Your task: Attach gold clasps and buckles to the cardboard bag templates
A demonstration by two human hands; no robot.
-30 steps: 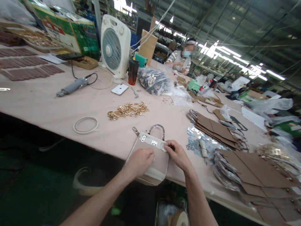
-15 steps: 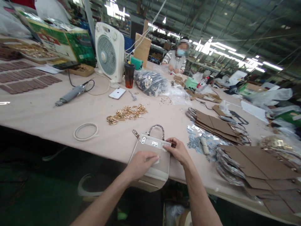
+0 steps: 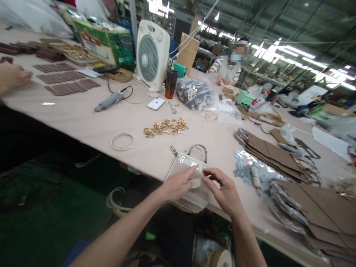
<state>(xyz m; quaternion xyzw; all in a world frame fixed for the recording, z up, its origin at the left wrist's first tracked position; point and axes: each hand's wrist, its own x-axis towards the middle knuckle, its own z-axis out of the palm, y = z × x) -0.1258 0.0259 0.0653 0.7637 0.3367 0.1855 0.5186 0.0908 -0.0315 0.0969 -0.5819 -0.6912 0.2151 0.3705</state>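
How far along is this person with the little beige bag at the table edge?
Looks done: the beige bag has its shape and its handle on. In hand: the left hand and right hand have fingertips on its front flap, by the white-tagged strip. Possibly left: gold fittings lie loose on the table; whether any belong on this bag, I cannot tell.

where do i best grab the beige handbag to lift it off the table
Probably by the arched handle at the far end of the handbag. It forms an open loop over the table, clear of the left hand and right hand on the flap, so fingers can hook through it from the far side.
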